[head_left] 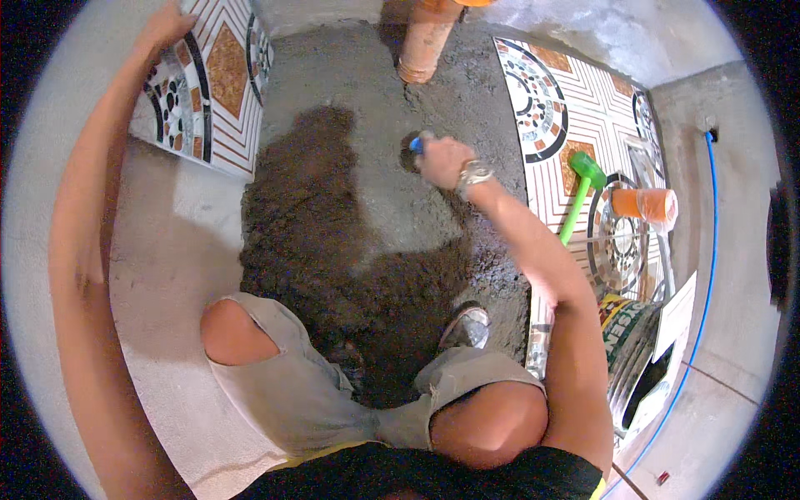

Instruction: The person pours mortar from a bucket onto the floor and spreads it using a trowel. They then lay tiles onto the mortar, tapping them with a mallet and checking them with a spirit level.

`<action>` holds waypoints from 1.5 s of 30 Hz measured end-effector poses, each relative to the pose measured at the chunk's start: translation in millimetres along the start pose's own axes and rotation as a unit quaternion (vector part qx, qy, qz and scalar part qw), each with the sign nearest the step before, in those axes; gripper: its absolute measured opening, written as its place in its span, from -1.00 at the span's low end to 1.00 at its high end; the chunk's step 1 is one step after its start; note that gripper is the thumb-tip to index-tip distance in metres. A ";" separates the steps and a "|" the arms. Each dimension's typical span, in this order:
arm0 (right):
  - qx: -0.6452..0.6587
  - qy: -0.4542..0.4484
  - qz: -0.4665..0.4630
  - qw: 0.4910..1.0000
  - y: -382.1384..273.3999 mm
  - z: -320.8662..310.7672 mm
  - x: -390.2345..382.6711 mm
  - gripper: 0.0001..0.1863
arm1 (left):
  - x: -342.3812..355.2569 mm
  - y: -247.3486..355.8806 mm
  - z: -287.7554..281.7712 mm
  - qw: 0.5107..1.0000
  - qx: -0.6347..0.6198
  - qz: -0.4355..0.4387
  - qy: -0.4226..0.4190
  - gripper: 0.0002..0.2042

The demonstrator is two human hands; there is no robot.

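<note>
One big mortar bed covers the middle of the floor, dark and rough in places, smoother and greyer in others. Right of it there's a stretch of patterned floor tiles; I can't count them reliably since the joints get lost. What looks like one loose tile stands tilted at the bed's left, left hand curled over its upper edge. I'd guess it's stiff, fairly heavy, brittle at the corners and slick on the face, so grab opposite edges and keep wet fingers off the front. Then, going down in size: one bucket, two orange pipes (one upright in the mortar, one short on the tiles), one green mallet. Right hand is closed around one small blue-ended tool, type mostly hidden.
</note>
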State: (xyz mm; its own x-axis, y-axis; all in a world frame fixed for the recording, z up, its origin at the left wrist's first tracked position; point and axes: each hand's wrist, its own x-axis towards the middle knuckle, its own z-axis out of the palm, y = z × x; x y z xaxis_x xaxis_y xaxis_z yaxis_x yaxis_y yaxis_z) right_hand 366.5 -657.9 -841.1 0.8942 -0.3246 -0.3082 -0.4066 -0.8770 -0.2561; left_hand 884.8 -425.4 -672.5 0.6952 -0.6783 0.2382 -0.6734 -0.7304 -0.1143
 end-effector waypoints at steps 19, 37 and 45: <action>-0.059 0.048 0.048 0.996 84.4 -20.7 -32.4 -0.57 | -17.5 26.8 -29.8 0.999 -0.027 -0.021 -0.024 -0.50; -0.110 0.004 0.137 0.984 147.2 -23.0 -49.4 -0.59 | -26.8 35.8 -40.9 0.999 -0.011 -0.028 -0.029 -0.48; -0.060 0.060 0.157 0.984 157.0 -10.5 -34.9 -0.64 | -14.8 19.7 -30.3 0.999 0.031 -0.033 -0.020 -0.46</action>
State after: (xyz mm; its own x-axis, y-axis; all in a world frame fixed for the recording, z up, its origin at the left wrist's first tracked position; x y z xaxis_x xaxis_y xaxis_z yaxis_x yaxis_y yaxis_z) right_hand 273.4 -788.0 -861.0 0.7463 -0.6197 -0.2430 -0.6481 -0.7597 -0.0534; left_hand 853.6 -427.2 -649.0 0.7482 -0.6299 0.2082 -0.6095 -0.7766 -0.1593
